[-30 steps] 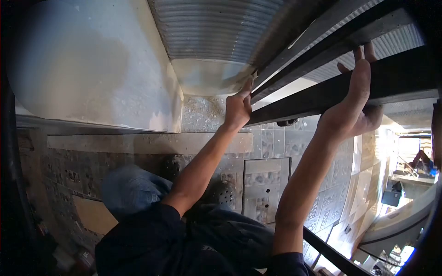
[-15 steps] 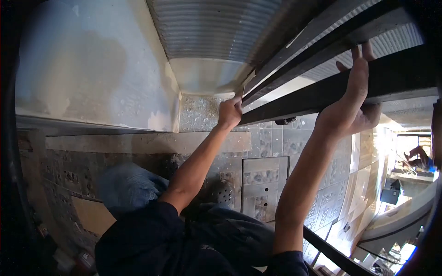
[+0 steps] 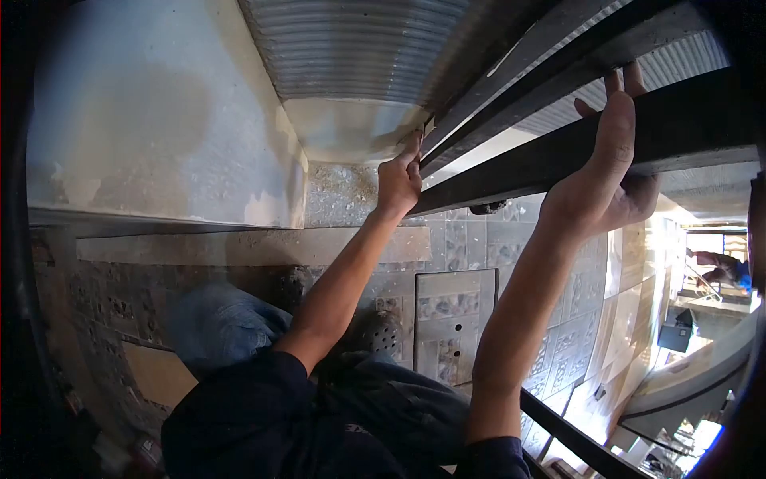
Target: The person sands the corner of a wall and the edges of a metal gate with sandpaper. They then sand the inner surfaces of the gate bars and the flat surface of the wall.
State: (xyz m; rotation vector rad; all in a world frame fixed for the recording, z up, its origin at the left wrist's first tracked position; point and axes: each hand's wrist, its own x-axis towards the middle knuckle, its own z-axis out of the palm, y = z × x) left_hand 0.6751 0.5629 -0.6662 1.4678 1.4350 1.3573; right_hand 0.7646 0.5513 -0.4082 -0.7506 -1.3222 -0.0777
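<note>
Dark metal bars run from the centre of the head view to the upper right. My right hand (image 3: 602,180) is wrapped around the nearest, thick dark bar (image 3: 686,124), its thumb on the near face and fingertips showing above it. Near the far, narrow-looking end of the bars, my left hand (image 3: 401,182) is closed, its fingers touching the frame's end. A second dark bar (image 3: 550,84) runs just behind the thick one. What exactly the left fingers pinch is partly hidden.
A pale plastered wall (image 3: 159,120) fills the upper left, with corrugated sheet (image 3: 359,48) beyond. Below lies a patterned tile floor (image 3: 455,255) with a square cover (image 3: 453,327). A dark bar (image 3: 582,443) crosses the lower right. Bright background clutter, including a dark box (image 3: 675,338), stands far right.
My left hand's fingers have shifted slightly upward along the end of the bars. My right hand keeps its grip. The whole view has moved slightly.
</note>
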